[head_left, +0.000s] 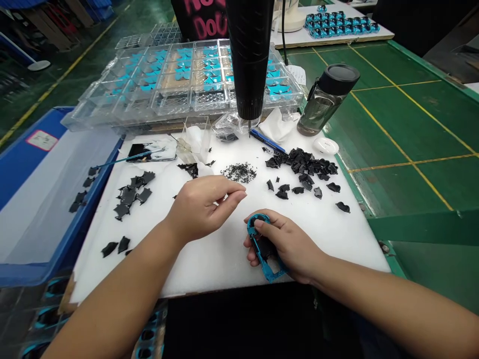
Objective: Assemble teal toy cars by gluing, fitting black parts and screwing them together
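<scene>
My left hand [204, 207] hovers just in front of a pile of tiny black screws [239, 172]. Its thumb and index finger are pinched together; whatever lies between the tips is too small to make out. My right hand [288, 242] grips a blue plastic housing [268, 271] with black parts inside, its thumb pressing on the rounded upper end. The housing is tilted over the front of the white foam board [224, 264]. Above the screws hangs a black electric screwdriver [250, 60], its bit pointing down.
Small black plastic parts [303, 164] are heaped at right, flat black pieces [129, 194] at left. A blue pen [267, 141], a bottle [327, 99] and a white oval case [325, 145] lie behind. Clear compartment trays [175, 102] stand at the back, a blue bin [52, 264] at left.
</scene>
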The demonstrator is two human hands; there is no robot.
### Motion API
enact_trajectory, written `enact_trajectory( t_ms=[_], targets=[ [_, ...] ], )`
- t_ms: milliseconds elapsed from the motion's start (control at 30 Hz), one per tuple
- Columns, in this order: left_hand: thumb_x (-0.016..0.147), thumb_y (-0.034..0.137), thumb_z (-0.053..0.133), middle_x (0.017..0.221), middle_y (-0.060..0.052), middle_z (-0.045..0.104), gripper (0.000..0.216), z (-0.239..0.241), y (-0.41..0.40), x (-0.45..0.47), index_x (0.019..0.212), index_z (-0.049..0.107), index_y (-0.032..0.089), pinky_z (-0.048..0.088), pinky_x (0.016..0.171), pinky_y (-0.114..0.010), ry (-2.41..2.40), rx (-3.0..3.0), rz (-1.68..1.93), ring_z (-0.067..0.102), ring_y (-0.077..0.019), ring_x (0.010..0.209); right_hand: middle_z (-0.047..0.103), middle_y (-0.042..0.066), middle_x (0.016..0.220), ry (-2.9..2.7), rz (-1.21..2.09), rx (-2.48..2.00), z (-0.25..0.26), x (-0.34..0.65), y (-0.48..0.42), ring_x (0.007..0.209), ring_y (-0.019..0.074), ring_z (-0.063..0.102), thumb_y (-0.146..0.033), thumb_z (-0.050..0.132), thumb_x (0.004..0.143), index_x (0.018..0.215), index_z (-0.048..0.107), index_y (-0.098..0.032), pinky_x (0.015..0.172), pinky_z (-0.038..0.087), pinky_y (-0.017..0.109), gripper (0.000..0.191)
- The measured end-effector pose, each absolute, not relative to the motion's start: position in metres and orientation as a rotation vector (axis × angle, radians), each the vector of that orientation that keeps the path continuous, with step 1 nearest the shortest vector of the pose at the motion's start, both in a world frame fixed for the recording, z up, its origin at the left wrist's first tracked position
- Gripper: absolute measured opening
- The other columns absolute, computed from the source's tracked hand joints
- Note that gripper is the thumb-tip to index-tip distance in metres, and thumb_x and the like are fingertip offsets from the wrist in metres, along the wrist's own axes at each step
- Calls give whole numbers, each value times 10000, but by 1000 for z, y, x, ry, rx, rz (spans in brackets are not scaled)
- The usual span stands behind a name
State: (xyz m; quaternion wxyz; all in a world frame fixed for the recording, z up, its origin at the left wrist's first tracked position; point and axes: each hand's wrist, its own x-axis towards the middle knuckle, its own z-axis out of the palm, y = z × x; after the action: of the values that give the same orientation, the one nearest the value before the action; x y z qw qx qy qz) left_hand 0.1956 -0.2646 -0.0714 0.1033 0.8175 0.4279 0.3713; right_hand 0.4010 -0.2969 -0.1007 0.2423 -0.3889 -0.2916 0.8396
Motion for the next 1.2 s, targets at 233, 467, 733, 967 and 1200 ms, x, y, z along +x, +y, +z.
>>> enact_trajectory(
  t_ms=[233, 467, 733, 967, 1200],
  targets=[
    [911, 216, 600, 725, 6, 720, 117, -71, -264, 196, 854, 702, 205, 487, 581, -239, 1247, 2427, 1093, 594, -107, 574, 700, 26, 767, -805, 2280, -1061, -100, 400, -298, 605, 145, 667, -376, 628, 928, 946, 582, -197, 605, 560, 285, 186],
    [913, 192, 596, 723, -9, 716, 119, -72, -264, 196, 874, 705, 167, 487, 603, -236, 1233, 2426, 1083, 610, -110, 608, 695, 26, 754, -798, 2266, -1047, -103, 399, -298, 596, 143, 669, -360, 608, 939, 932, 580, -185, 594, 567, 285, 177],
    [902, 163, 618, 781, -22, 746, 81, -71, -265, 196, 884, 697, 162, 510, 645, -241, 1226, 2447, 1092, 671, -123, 693, 698, 29, 765, -793, 2278, -1025, -106, 400, -299, 607, 145, 672, -365, 607, 937, 1002, 598, -191, 617, 577, 304, 186],
    [897, 162, 624, 764, -16, 727, 69, -72, -264, 194, 899, 693, 167, 504, 633, -246, 1187, 2434, 1054, 654, -119, 673, 698, 30, 761, -767, 2331, -1004, -105, 401, -298, 603, 154, 683, -365, 609, 924, 1017, 583, -192, 623, 570, 304, 198],
    [891, 162, 628, 775, -15, 720, 74, -73, -264, 191, 926, 694, 167, 508, 645, -247, 1142, 2433, 998, 641, -115, 653, 689, 31, 768, -801, 2335, -1007, -106, 401, -298, 616, 162, 682, -380, 606, 926, 1025, 580, -195, 624, 575, 318, 211]
  ],
)
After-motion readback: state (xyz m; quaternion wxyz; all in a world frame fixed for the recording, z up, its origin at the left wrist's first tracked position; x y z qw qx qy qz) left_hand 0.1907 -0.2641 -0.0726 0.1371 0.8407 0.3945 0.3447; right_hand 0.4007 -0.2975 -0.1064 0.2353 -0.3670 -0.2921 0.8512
